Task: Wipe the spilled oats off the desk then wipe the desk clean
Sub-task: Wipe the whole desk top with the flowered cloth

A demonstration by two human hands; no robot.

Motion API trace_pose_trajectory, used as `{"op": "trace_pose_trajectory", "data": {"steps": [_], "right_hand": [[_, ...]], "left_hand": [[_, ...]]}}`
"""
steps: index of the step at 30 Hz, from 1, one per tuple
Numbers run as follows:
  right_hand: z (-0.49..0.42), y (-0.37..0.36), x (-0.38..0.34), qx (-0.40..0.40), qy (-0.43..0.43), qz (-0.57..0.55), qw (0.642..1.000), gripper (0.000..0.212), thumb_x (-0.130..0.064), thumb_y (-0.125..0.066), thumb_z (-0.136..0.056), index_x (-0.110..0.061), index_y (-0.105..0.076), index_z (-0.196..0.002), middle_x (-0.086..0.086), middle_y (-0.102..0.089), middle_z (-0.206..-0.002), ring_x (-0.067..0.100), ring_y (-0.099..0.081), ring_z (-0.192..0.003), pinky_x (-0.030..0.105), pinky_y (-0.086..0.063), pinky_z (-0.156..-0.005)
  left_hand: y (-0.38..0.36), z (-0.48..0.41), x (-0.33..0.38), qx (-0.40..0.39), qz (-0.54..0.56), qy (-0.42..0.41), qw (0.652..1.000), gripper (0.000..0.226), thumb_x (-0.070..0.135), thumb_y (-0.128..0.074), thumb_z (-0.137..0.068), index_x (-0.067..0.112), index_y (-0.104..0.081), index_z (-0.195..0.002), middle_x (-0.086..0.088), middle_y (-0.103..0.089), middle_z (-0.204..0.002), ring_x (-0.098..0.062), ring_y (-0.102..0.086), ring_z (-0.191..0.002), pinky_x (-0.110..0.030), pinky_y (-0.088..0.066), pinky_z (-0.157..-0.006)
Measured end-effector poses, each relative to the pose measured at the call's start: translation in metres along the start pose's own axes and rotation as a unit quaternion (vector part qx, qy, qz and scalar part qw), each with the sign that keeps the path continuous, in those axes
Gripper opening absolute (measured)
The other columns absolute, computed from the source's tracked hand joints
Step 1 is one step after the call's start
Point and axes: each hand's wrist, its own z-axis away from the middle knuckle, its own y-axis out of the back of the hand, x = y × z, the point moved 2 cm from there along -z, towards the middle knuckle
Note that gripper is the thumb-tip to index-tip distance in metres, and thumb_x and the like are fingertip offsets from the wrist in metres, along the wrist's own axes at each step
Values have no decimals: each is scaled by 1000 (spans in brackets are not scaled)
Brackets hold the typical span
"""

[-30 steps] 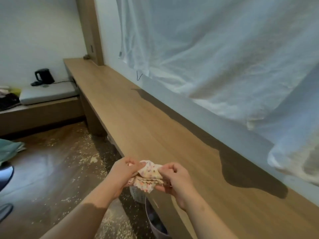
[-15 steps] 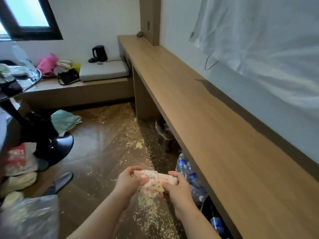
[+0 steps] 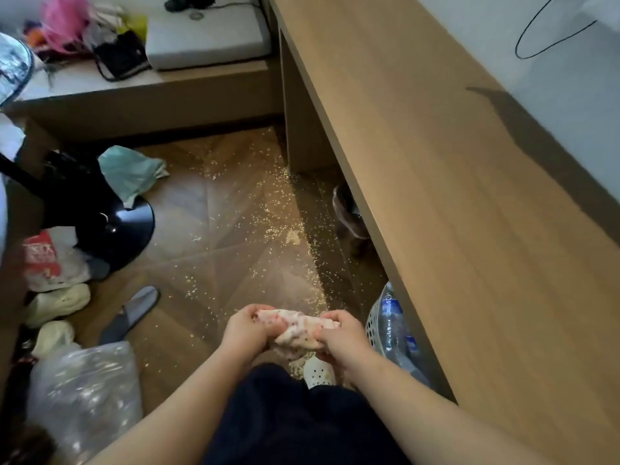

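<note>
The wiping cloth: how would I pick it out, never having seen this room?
Find the long wooden desk on the right; off its near edge, above the oat-strewn floor, the left hand and right hand grip the cloth bunched between them. Unlike the plain teal rag lying on the floor, it is pale with small coloured speckles.

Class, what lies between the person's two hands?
A bunched speckled cloth, gripped by the left hand and right hand, shown in the head view.
</note>
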Motion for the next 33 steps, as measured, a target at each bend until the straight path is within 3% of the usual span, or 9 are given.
{"op": "trace_pose_trajectory", "data": {"steps": [4,7,12,16,22,26,30,33], "right_hand": [[-37,-14,-40,-8,-35,31,999,25,2,-53,-84,-13,-58,-103,7,-58,-92,19,-56,-74,35,-52,-69],[-73,-29,-86,-9,-25,72,997,24,-1,-54,-84,-15,-59,-103,4,-59,-94,16,-56,-81,28,-49,-71],[-138,-82,-186,-9,-7,69,998,18,-3,-56,-85,-19,-59,-93,5,-61,-93,23,-61,-91,34,-53,-79],[-182,-132,-269,20,-13,18,1000,23,1,-52,-87,-18,-61,-96,8,-63,-94,21,-62,-82,31,-53,-68],[-249,-181,-371,37,-30,-49,998,23,-1,-53,-90,-21,-59,-97,6,-62,-95,20,-62,-83,30,-55,-67],[-317,-209,-434,34,-46,-46,997,25,-5,-55,-90,-22,-59,-108,5,-61,-104,19,-61,-92,27,-54,-66],[-395,-223,-526,19,-19,-39,999,24,-4,-53,-91,-22,-58,-105,2,-60,-99,16,-60,-88,24,-54,-67],[-445,-230,-599,4,-1,-9,1000,25,-3,-53,-89,-24,-60,-102,4,-60,-101,18,-62,-90,30,-57,-74]], "left_hand": [[6,-49,13,16,45,59,997,25,-10,-68,-74,9,-64,-91,-14,-68,-86,-27,-63,-79,-37,-54,-75],[22,-98,40,10,73,91,993,25,-8,-69,-75,11,-67,-91,-16,-69,-89,-32,-65,-86,-44,-54,-84],[69,-194,135,-18,53,60,997,28,-4,-72,-70,10,-66,-92,-13,-68,-89,-28,-65,-85,-42,-55,-82],[115,-261,217,-31,14,34,999,24,3,-70,-68,18,-66,-87,-12,-68,-92,-29,-66,-86,-46,-56,-81],[154,-351,300,-24,22,41,999,23,0,-69,-76,16,-66,-91,-13,-69,-94,-32,-67,-89,-47,-56,-81],[169,-422,353,-2,29,48,998,22,-3,-65,-78,11,-67,-95,-15,-70,-90,-29,-67,-82,-36,-55,-67],[175,-502,430,16,50,40,998,20,-6,-63,-80,7,-66,-96,-16,-70,-87,-25,-66,-73,-27,-50,-54],[179,-552,497,23,53,34,998,18,-3,-62,-82,9,-65,-95,-15,-70,-87,-24,-67,-73,-27,-51,-55]]}}
